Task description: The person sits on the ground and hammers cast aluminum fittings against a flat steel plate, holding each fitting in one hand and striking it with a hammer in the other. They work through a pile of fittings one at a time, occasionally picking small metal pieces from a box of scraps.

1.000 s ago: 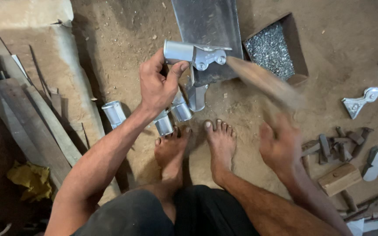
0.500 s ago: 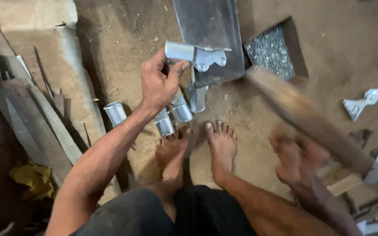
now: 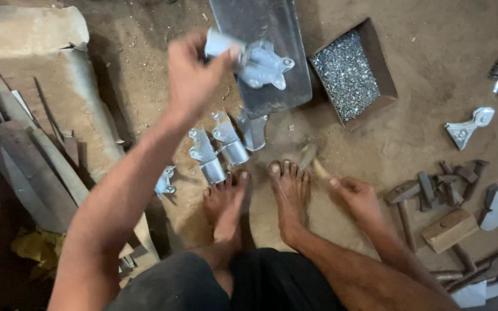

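Dirt floor [image 3: 422, 69] underfoot, seen from above, bare feet near the middle.

Far left: a pale stone block [image 3: 30, 34] at the top-left corner, with dark wooden planks [image 3: 24, 167] leaning below it along the left edge.

Next, left hand [image 3: 194, 78] raised above the floor, fingers curled shut around the tube end of a grey metal bracket [image 3: 255, 60]; flat lobed plate of the bracket sticking out to the right, over a steel sheet [image 3: 272, 34] lying at the top middle. Bracket blurred, so finer detail not readable.

Below that hand, on the floor just ahead of the left toes: two more brackets of the same kind [image 3: 217, 150] side by side, tube ends toward the toes, and another one [image 3: 165, 181] partly hidden by the forearm.

Right of the feet, right hand [image 3: 358, 196] low to the floor, fingers closed on a wooden hammer handle [image 3: 321, 170]; hammer head [image 3: 306, 154] down on the dirt just ahead of the right toes.

Further right, an open box of small silvery fasteners [image 3: 347, 75] touching the sheet's right edge. Toward the right edge: a lone flat bracket plate [image 3: 468, 129], a heap of dark iron tools and a second hammer [image 3: 433, 187], a wooden block [image 3: 449, 229], and two pale oval plates [image 3: 494, 204].
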